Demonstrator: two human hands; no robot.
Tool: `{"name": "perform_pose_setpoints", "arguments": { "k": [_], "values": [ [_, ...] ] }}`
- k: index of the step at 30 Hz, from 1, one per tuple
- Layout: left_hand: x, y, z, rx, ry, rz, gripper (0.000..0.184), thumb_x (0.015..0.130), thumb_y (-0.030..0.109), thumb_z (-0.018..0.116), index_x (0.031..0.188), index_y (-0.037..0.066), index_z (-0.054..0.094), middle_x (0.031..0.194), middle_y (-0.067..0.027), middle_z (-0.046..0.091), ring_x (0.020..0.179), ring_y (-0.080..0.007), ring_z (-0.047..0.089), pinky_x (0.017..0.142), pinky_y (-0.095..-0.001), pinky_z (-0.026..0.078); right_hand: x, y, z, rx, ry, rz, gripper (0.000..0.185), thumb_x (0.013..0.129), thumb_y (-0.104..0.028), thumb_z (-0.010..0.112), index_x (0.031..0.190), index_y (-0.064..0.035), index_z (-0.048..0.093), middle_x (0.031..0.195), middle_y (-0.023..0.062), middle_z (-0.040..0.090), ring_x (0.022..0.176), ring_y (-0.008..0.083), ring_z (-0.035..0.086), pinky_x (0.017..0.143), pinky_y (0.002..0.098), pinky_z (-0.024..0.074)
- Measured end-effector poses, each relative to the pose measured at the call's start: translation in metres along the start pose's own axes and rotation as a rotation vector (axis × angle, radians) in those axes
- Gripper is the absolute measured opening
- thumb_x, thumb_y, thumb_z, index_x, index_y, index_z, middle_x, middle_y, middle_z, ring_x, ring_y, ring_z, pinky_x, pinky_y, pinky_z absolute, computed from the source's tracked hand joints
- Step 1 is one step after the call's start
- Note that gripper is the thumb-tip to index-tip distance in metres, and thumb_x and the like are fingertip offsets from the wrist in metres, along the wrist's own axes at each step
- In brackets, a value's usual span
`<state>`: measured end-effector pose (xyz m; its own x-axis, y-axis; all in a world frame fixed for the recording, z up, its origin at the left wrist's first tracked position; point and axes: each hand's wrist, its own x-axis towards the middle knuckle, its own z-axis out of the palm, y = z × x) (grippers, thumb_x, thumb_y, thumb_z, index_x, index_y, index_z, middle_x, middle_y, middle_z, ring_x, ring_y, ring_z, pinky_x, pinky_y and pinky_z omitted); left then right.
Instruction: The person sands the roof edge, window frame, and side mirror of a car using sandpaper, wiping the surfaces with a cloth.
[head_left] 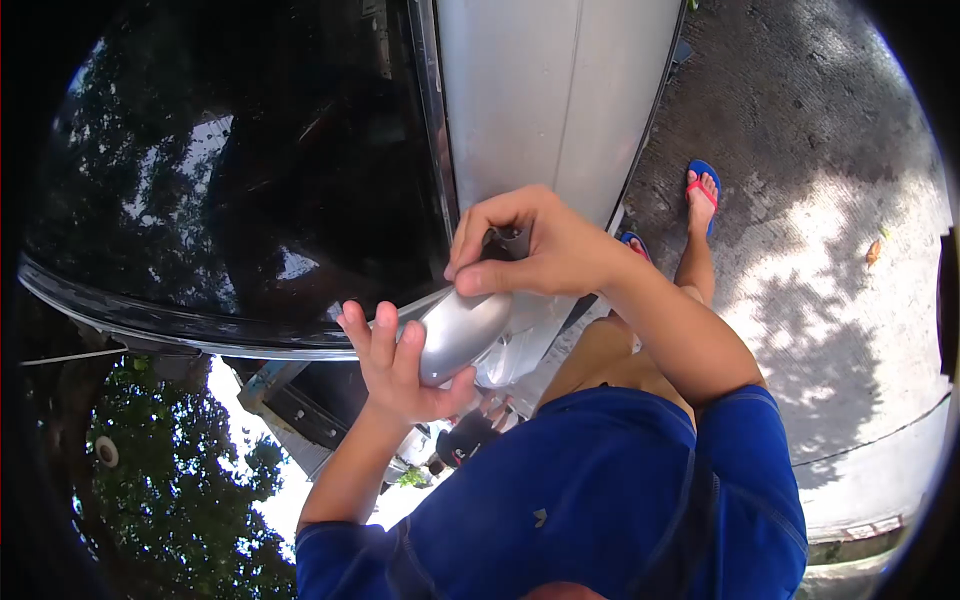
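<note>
A rounded silver side mirror housing (462,335) sits beside the lower corner of the dark car window (290,190). My left hand (400,375) cups its near end, with the fingers along one side and the thumb on the other. At the opposite end, my right hand (540,245) has its fingers bent and the thumb pressed against the housing. Between that thumb and the fingers shows a dark grey piece (512,241); whether it is part of the mirror or separate, I cannot tell.
The silver car panel (510,100) runs upward from my hands. On the right, my foot in a blue flip-flop (703,195) stands on sunlit concrete (800,250). Trees (170,480) and a distant person in dark clothing (470,432) are beyond the car.
</note>
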<state>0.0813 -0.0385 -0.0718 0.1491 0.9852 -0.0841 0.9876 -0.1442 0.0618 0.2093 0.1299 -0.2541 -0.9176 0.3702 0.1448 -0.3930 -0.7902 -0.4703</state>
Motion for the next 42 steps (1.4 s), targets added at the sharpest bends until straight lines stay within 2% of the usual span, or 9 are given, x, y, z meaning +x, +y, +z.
{"name": "perform_pose_setpoints", "arguments": {
  "k": [6, 7, 14, 17, 21, 28, 32, 33, 42],
  "values": [
    [0.061, 0.018, -0.018, 0.012, -0.177, 0.008, 0.045, 0.094, 0.03, 0.072, 0.13, 0.003, 0.072, 0.147, -0.0222, 0.059, 0.147, -0.0542, 0.047, 0.127, -0.0606, 0.03, -0.013, 0.041, 0.019, 0.429, 0.238, -0.167, 0.013, 0.095, -0.004, 0.083, 0.091, -0.0044, 0.07, 0.105, 0.0158, 0.079, 0.107, 0.0281, 0.076, 0.095, 0.0404, 0.0582],
    [0.056, 0.013, -0.024, 0.042, -0.182, 0.073, 0.049, 0.097, 0.032, 0.071, 0.131, -0.002, 0.064, 0.142, -0.0248, 0.054, 0.142, -0.056, 0.049, 0.118, -0.0655, 0.042, -0.018, 0.053, 0.025, 0.488, 0.256, -0.188, 0.012, 0.095, -0.003, 0.082, 0.093, -0.0042, 0.07, 0.11, 0.018, 0.078, 0.109, 0.0301, 0.076, 0.097, 0.0423, 0.0587],
    [0.051, 0.014, -0.017, -0.019, 0.029, -0.007, 0.063, 0.099, 0.027, 0.068, 0.15, -0.001, 0.044, 0.152, -0.0245, 0.046, 0.147, -0.0519, 0.045, 0.121, -0.0606, 0.04, -0.016, 0.048, 0.035, 0.668, 0.286, -0.112, 0.012, 0.097, -0.004, 0.081, 0.094, -0.0041, 0.069, 0.114, 0.0176, 0.078, 0.108, 0.0259, 0.076, 0.093, 0.0404, 0.0605],
    [0.087, 0.027, -0.021, 0.102, -0.322, 0.011, 0.039, 0.094, 0.023, 0.069, 0.126, 0.002, 0.076, 0.139, -0.0167, 0.07, 0.138, -0.047, 0.06, 0.118, -0.0562, 0.046, -0.06, 0.063, 0.018, 0.153, 0.372, -0.11, 0.008, 0.099, -0.006, 0.079, 0.097, -0.0031, 0.072, 0.115, 0.014, 0.076, 0.109, 0.0207, 0.072, 0.094, 0.0353, 0.0578],
    [0.084, 0.025, -0.032, 0.19, -0.399, 0.13, 0.044, 0.093, 0.022, 0.067, 0.134, 0.008, 0.076, 0.145, -0.0116, 0.069, 0.143, -0.0372, 0.058, 0.122, -0.0546, 0.041, -0.077, 0.038, 0.016, -0.301, 0.765, -0.066, 0.022, 0.098, -0.017, 0.082, 0.112, -0.0008, 0.077, 0.113, 0.0102, 0.076, 0.11, 0.0181, 0.07, 0.095, 0.0322, 0.0545],
    [-0.053, -0.02, 0.008, 0.098, 0.06, 0.274, 0.048, 0.098, 0.028, 0.065, 0.144, 0.014, 0.071, 0.163, -0.0083, 0.054, 0.157, -0.038, 0.041, 0.131, -0.0584, 0.026, -0.058, 0.036, 0.088, -0.808, 0.871, -0.384, 0.032, 0.105, -0.02, 0.072, 0.132, -0.0032, 0.072, 0.119, 0.0164, 0.075, 0.105, 0.0333, 0.075, 0.096, 0.0397, 0.0569],
    [-0.106, -0.053, 0.027, 0.094, 0.171, 0.397, 0.05, 0.101, 0.043, 0.069, 0.143, 0.015, 0.07, 0.164, -0.0082, 0.054, 0.157, -0.0355, 0.042, 0.132, -0.0562, 0.024, -0.067, 0.069, 0.156, -1.192, 0.873, -0.481, 0.057, 0.108, -0.017, 0.064, 0.157, 0.0046, 0.047, 0.16, 0.0314, 0.048, 0.152, 0.045, 0.045, 0.122, 0.0441, 0.0402],
    [-0.1, -0.057, 0.001, 0.17, 0.116, 0.447, 0.05, 0.103, 0.046, 0.068, 0.141, 0.014, 0.071, 0.157, -0.0079, 0.061, 0.152, -0.0345, 0.05, 0.132, -0.0539, 0.024, -0.068, 0.072, 0.165, -1.245, 0.813, -0.437, 0.067, 0.111, -0.022, 0.058, 0.164, 0.0078, 0.031, 0.17, 0.0326, 0.032, 0.161, 0.0455, 0.028, 0.13, 0.0457, 0.0271],
    [0.045, -0.178, -0.177, 0.29, 0.952, 0.292, 0.068, 0.097, 0.047, 0.078, 0.152, 0.01, 0.059, 0.157, -0.0159, 0.055, 0.151, -0.036, 0.046, 0.125, -0.0472, 0.035, -0.032, 0.087, 0.174, -1.398, 0.916, -0.578, 0.063, 0.114, -0.034, 0.044, 0.164, 0.004, 0.036, 0.172, 0.0283, 0.032, 0.163, 0.0462, 0.021, 0.133, 0.0482, 0.0195]
  ]
}}
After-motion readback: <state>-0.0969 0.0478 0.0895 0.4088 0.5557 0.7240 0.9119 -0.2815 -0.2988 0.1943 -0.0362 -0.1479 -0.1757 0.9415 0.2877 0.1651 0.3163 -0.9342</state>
